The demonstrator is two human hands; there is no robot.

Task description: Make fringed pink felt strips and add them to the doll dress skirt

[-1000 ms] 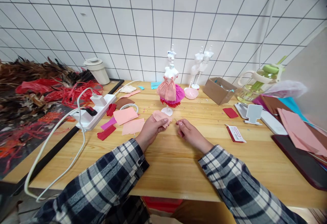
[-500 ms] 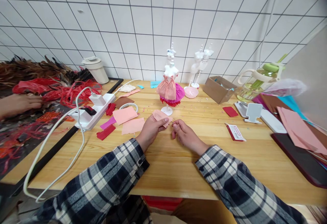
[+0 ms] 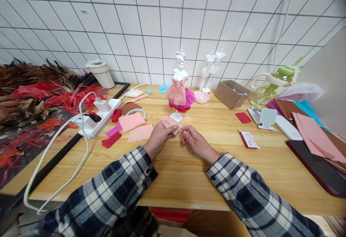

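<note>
My left hand (image 3: pixel 160 136) pinches a piece of pink crepe paper (image 3: pixel 169 122) with a jagged right edge, between thumb and fingers. Just right of that edge, my right hand (image 3: pixel 192 140) has its fingertips pressed together; what they hold is too small to make out. Behind both hands stands a small white mannequin (image 3: pixel 180 75) wearing a layered skirt (image 3: pixel 178 96) of pink, magenta and red paper. Left of my left hand lie pink paper pieces (image 3: pixel 132 121), a magenta strip (image 3: pixel 114 130) and a red strip (image 3: pixel 111 140).
A power strip (image 3: pixel 101 119) with white cables is at the left, near a tape ring (image 3: pixel 144 113) and a lidded cup (image 3: pixel 100 74). Farther right are a pink bowl (image 3: pixel 202 97), a cardboard box (image 3: pixel 231 94), a bottle (image 3: pixel 273 85) and a phone stand (image 3: pixel 267 118).
At the far left, another person's hand has shifted left, and brown feathery material now shows beside it. My own hands and the pink paper look nearly unmoved.
</note>
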